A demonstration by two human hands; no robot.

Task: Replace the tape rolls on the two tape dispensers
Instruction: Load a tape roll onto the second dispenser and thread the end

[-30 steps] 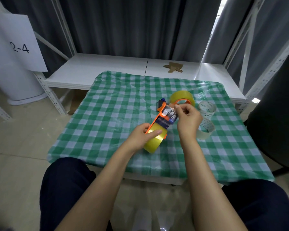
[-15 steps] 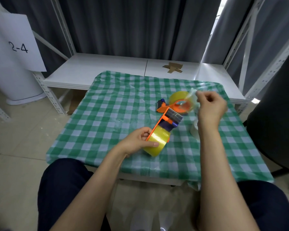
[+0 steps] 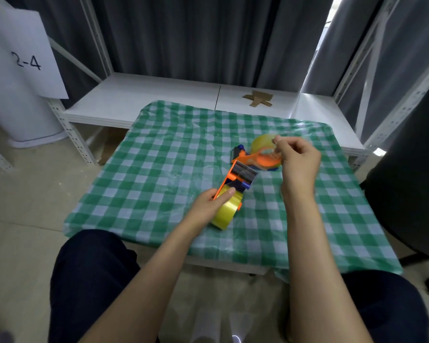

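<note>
Tape dispenser gripped at frame centre
An orange plastic tape dispenser (image 3: 242,175) carrying a yellow tape roll (image 3: 227,212) is gripped by the left hand (image 3: 207,206). The right hand (image 3: 299,160) is held with fingers curled beside a second orange dispenser (image 3: 261,159), right of centre on the green-checked tablecloth (image 3: 159,169); whether anything is pinched cannot be told.
</note>
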